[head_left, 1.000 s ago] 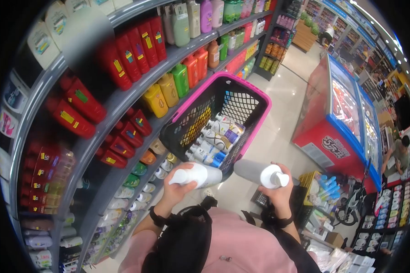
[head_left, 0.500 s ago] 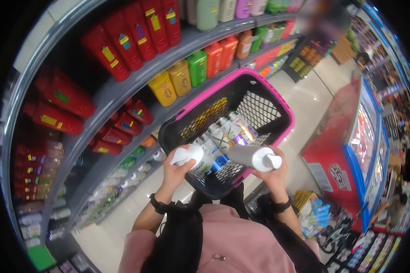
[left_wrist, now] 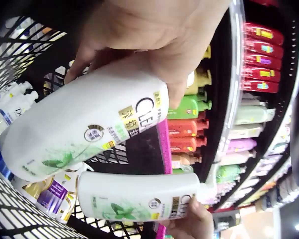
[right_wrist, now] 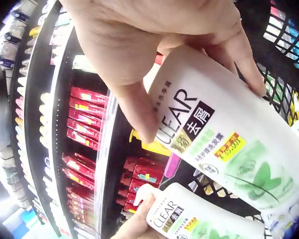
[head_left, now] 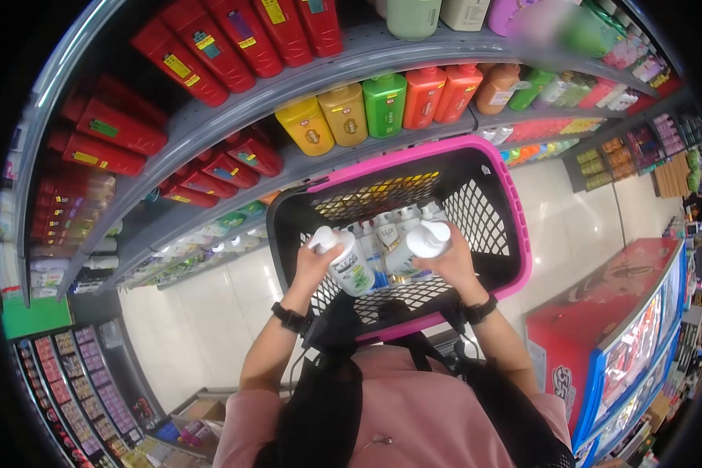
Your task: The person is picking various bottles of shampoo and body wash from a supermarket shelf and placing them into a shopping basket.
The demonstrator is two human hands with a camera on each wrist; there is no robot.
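My left hand (head_left: 313,267) grips a white CLEAR shampoo bottle (head_left: 352,271) near its pump top, thumb across the front. The right hand (head_left: 459,261) holds a matching bottle (right_wrist: 229,134) around its shoulder, with green leaves and a yellow price tag on its front. Both bottles tilt with their bases over the inside of a black mesh basket (head_left: 517,210) with a pink rim. Several pump bottles (head_left: 387,231) lie in the basket, one marked LUX, partly hidden behind the held ones. A purple-labelled bottle (left_wrist: 55,195) shows below the left hand's bottle.
Shelves ahead hold red bottles (head_left: 181,62) and a row of yellow, green and orange bottles (head_left: 384,105) just beyond the basket. A red and blue freezer (head_left: 600,335) stands at the right. Pale floor tiles (head_left: 210,312) show at the left.
The view has turned to the right. Both hands have brought their bottles closer together and farther over the basket, whose inside now lies beneath them. Each hand keeps its bottle.
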